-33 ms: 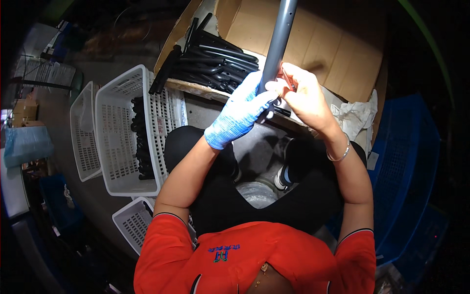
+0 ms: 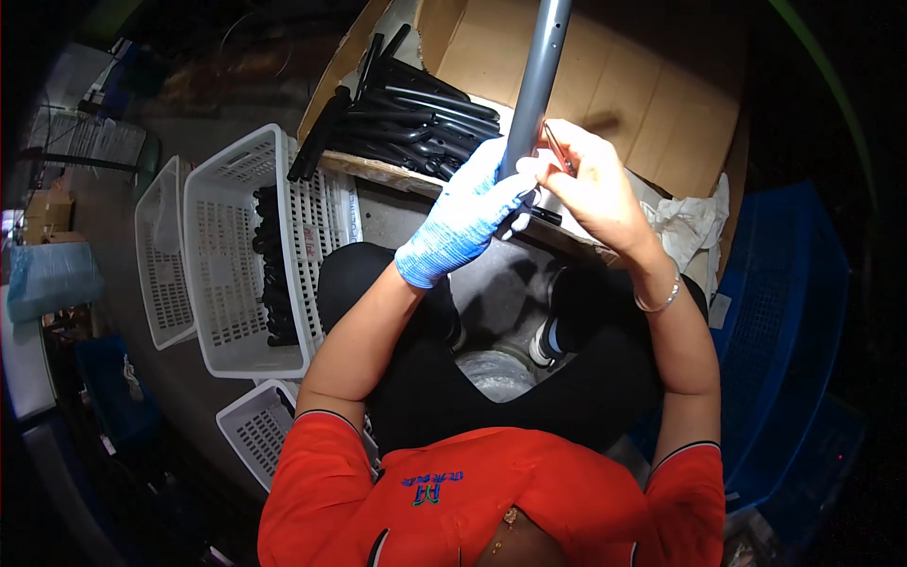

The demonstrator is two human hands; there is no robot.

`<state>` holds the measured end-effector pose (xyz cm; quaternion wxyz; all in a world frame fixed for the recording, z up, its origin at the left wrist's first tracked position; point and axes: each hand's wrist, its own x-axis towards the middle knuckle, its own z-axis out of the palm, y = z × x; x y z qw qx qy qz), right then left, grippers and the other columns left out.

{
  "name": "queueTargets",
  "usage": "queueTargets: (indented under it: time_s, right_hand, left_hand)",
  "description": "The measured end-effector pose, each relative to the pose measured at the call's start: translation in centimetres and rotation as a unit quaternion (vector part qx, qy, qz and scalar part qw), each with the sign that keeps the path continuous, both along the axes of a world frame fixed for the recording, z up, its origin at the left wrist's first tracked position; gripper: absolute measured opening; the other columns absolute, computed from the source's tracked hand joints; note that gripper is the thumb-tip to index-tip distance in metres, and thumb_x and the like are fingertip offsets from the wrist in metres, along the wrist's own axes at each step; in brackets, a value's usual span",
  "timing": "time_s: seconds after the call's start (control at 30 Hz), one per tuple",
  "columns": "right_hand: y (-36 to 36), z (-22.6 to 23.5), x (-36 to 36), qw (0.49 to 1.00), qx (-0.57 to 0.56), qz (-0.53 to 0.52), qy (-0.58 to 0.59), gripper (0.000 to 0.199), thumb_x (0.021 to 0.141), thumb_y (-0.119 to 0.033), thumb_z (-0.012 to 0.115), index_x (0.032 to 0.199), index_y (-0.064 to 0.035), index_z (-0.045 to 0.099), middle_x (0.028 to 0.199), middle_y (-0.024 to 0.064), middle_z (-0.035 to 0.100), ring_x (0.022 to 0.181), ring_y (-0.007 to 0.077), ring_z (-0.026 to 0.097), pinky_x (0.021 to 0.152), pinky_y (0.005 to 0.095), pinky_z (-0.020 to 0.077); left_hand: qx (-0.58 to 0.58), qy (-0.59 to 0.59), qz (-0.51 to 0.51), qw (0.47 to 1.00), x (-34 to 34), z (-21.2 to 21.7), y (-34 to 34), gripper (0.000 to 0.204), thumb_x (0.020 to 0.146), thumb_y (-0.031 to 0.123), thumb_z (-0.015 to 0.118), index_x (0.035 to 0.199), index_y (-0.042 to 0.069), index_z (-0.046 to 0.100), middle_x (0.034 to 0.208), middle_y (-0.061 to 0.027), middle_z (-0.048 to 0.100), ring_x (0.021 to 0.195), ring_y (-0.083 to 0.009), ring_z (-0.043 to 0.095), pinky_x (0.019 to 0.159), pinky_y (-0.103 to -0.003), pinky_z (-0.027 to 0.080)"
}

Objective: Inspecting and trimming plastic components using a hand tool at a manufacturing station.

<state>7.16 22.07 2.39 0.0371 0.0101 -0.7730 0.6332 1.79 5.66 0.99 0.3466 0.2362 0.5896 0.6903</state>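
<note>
My left hand point(image 2: 470, 214), in a blue knit glove, is wrapped round the lower end of a dark grey metal tube point(image 2: 536, 85). The tube slants up and out past the top of the view, with small holes near its upper part. My right hand point(image 2: 593, 189) is bare and closed on a slim red tool point(image 2: 558, 149), which lies close beside the tube. Its thumb and fingertips meet the left thumb at the tube's lower end. What lies between those fingertips is too small to make out.
Ahead, an open cardboard box point(image 2: 605, 71) holds several black tubes point(image 2: 416, 123). White perforated baskets point(image 2: 217, 274) stand at my left, one with black parts inside. A crumpled white cloth point(image 2: 694, 222) hangs at the box's right edge, near large blue crates point(image 2: 779, 312).
My right hand has shifted very slightly and the red tool in it has turned a little more upright. The left hand and the tube have hardly moved.
</note>
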Motion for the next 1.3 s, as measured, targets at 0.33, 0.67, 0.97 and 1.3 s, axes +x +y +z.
queueTargets:
  time_s: [0.33, 0.67, 0.97, 1.3]
  right_hand:
    - [-0.6, 2.2, 1.3, 0.955, 0.246, -0.112, 0.121, 0.017, 0.092, -0.001, 0.051, 0.107, 0.0023, 0.058, 0.073, 0.0062, 0.060, 0.065, 0.0088, 0.058, 0.058, 0.0225, 0.0469]
    - [-1.3, 2.3, 1.6, 0.854, 0.466, -0.077, 0.218, 0.041, 0.080, -0.012, 0.066, 0.120, -0.0194, 0.063, 0.063, 0.0037, 0.049, 0.052, 0.0178, 0.051, 0.049, 0.0318, 0.0416]
    - [-1.7, 2.6, 1.7, 0.862, 0.462, -0.070, 0.196, 0.027, 0.079, -0.006, 0.066, 0.105, -0.0096, 0.067, 0.069, 0.0080, 0.052, 0.058, 0.0219, 0.053, 0.052, 0.0327, 0.0416]
    - [-1.8, 2.5, 1.9, 0.851, 0.486, -0.075, 0.185, 0.026, 0.080, -0.008, 0.066, 0.106, -0.0111, 0.068, 0.067, 0.0080, 0.050, 0.057, 0.0217, 0.051, 0.051, 0.0329, 0.0405]
  left_hand:
    - [0.057, -0.083, 0.047, 0.994, -0.9, 0.1, -1.2, 0.039, 0.087, 0.015, 0.063, 0.117, 0.002, 0.043, 0.077, -0.0035, 0.054, 0.058, -0.0052, 0.052, 0.047, -0.019, 0.041]
    - [0.024, -0.051, 0.081, 0.995, -1.1, 0.5, -1.2, 0.042, 0.087, 0.018, 0.064, 0.117, 0.003, 0.041, 0.074, -0.0032, 0.053, 0.057, -0.0058, 0.052, 0.048, -0.019, 0.043]
    - [0.047, -0.053, 0.077, 0.994, -1.0, 0.6, -1.1, 0.036, 0.089, 0.017, 0.062, 0.115, 0.005, 0.041, 0.075, -0.0024, 0.053, 0.058, -0.0060, 0.050, 0.049, -0.019, 0.042]
    - [0.015, -0.031, 0.077, 0.996, -0.9, 0.6, -1.0, 0.038, 0.090, 0.018, 0.061, 0.119, 0.005, 0.039, 0.076, -0.0027, 0.053, 0.059, -0.0060, 0.050, 0.050, -0.020, 0.042]
